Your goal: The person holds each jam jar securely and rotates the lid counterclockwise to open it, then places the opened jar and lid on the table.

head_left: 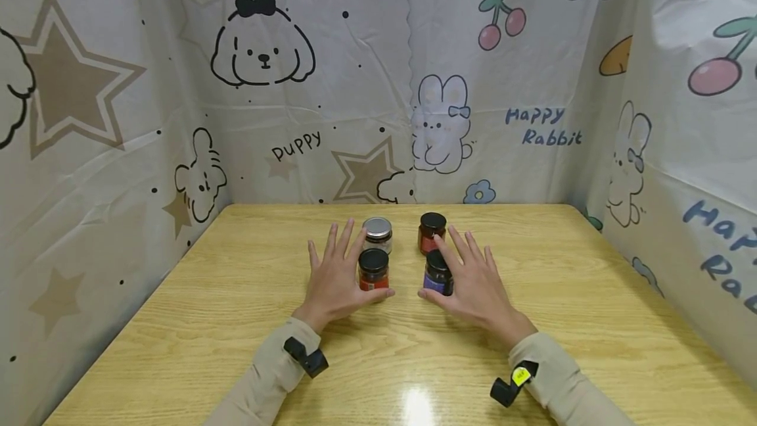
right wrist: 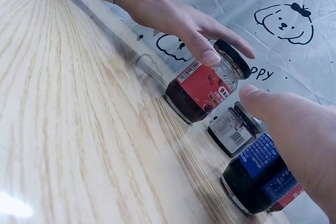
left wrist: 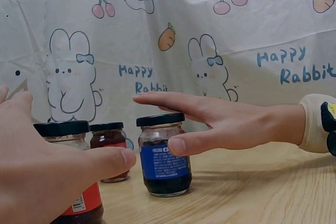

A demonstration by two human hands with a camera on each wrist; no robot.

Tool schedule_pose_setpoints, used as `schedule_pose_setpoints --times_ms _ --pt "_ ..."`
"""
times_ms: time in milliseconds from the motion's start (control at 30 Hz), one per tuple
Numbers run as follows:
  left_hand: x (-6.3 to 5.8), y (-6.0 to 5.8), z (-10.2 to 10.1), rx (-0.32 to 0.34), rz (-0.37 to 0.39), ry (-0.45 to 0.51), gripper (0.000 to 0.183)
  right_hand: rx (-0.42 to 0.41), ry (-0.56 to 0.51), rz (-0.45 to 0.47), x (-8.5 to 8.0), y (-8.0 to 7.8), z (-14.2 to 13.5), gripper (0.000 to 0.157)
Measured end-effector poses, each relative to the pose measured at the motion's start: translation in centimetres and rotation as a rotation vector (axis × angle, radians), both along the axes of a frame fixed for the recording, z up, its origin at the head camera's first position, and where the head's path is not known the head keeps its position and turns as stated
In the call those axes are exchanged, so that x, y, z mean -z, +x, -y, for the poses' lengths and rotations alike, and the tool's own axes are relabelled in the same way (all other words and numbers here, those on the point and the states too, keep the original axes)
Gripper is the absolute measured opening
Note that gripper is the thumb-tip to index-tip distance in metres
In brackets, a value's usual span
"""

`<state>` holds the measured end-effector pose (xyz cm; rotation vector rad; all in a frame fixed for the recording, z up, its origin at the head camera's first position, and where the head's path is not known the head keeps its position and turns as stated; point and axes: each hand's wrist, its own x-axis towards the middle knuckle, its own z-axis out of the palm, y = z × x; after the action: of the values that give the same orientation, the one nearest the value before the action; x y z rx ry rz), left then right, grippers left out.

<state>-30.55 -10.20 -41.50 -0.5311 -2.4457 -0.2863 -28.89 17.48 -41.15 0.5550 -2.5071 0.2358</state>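
Four glass jars would be several here: they stand upright in two rows on the table. In front on the left is a black-lidded jar with a red label [head_left: 374, 269]; my left hand [head_left: 334, 284] lies along its left side, fingers spread and straight, thumb across its front. A black-lidded jar with a blue label [left wrist: 165, 156] stands at front right. Beside it my right hand [head_left: 481, 288] stretches its fingers past the right side, thumb in front. Whether either hand touches glass I cannot tell. Behind are a silver-lidded jar [head_left: 377, 227] and another red-labelled jar [head_left: 432, 225].
The wooden table [head_left: 207, 321] has a back edge against a printed cloth curtain [head_left: 367, 104], which also hangs along both sides. Each sleeved wrist carries a small black camera [head_left: 306, 357].
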Motion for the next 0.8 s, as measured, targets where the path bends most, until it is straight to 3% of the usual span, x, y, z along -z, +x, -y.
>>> schedule_pose_setpoints --times_ms 500,800 --pt "-0.9 0.2 -0.6 0.012 0.01 0.023 0.118 -0.03 -0.075 -0.023 -0.5 0.1 -0.2 0.093" --pt "-2.2 0.7 -2.5 0.052 -0.05 0.036 0.119 -0.05 -0.182 0.019 -1.6 0.1 -1.2 0.085"
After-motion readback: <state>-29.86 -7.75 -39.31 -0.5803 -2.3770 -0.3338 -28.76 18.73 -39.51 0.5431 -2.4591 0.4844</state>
